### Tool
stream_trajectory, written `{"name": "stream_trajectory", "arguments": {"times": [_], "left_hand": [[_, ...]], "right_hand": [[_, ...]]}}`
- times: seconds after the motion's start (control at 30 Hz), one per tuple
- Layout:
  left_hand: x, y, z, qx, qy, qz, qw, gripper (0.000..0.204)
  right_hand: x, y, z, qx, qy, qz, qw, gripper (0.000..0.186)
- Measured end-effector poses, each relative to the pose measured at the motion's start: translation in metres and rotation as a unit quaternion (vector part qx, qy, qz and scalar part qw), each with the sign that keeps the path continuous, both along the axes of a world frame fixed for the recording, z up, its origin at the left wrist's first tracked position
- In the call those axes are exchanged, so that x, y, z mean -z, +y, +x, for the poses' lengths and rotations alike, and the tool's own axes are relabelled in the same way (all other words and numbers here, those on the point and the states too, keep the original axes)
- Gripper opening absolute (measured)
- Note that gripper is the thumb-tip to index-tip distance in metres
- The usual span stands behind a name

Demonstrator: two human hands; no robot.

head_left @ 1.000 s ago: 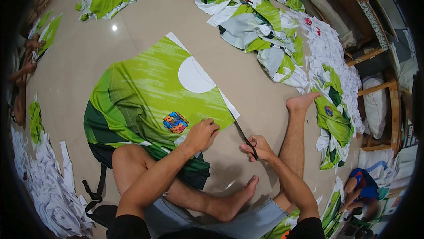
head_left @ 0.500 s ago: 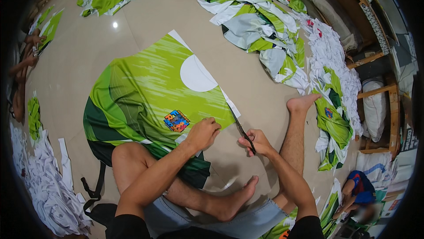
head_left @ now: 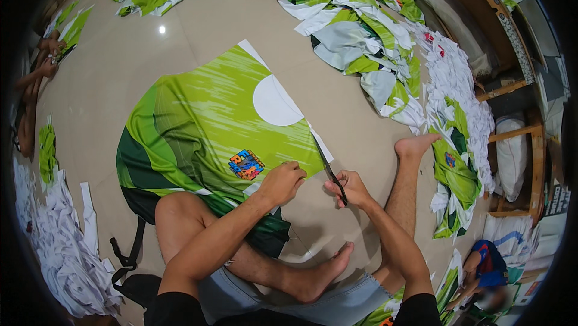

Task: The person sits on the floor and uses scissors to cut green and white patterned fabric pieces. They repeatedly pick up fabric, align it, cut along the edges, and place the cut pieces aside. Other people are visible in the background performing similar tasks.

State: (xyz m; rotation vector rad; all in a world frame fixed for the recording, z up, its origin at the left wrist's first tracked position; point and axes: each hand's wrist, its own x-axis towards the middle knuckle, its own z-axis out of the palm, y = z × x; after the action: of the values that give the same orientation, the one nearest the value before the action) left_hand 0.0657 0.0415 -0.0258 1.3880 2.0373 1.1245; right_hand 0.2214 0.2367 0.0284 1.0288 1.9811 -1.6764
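A lime-green jersey panel [head_left: 211,106] with dark green sections, a white half-round neck area and a colourful badge lies spread on the floor before me. My left hand [head_left: 282,182] is closed, its fingers pinching the panel near its right corner. Black scissors [head_left: 335,182] are gripped in my right hand [head_left: 354,190], their blades along the panel's right edge. Beside the blades, a narrow white strip [head_left: 322,146] of the edge stands away from the green. Part of the panel's lower side is hidden behind my left forearm and bent knee.
Heaps of green and white cloth [head_left: 367,43] lie at the far right. White scraps pile up at the right [head_left: 454,76] and left [head_left: 66,253]. A black strap bag [head_left: 138,290] rests by my left leg. Other people's hands [head_left: 51,55] work at the far left; another person [head_left: 487,266] sits lower right.
The view has shifted slightly, so the panel appears a little farther right. The white strip beside the blades stands out slightly more. Both hands keep nearly the same place and grip.
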Motion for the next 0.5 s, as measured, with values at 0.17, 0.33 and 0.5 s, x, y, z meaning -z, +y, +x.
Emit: {"name": "stream_trajectory", "arguments": {"times": [0.17, 0.33, 0.5], "left_hand": [[-0.001, 0.002, 0.000, 0.003, -0.004, -0.005, 1.000, 0.016], [-0.001, 0.002, 0.000, 0.005, 0.007, -0.012, 1.000, 0.016], [0.002, 0.002, 0.001, 0.005, 0.005, -0.009, 1.000, 0.016]], "right_hand": [[0.005, 0.006, -0.002, 0.059, 0.028, -0.069, 0.996, 0.063], [0.010, 0.008, -0.016, 0.040, 0.016, -0.052, 0.998, 0.058], [0.006, 0.003, -0.023, 0.012, 0.011, 0.009, 1.000, 0.059]]}}
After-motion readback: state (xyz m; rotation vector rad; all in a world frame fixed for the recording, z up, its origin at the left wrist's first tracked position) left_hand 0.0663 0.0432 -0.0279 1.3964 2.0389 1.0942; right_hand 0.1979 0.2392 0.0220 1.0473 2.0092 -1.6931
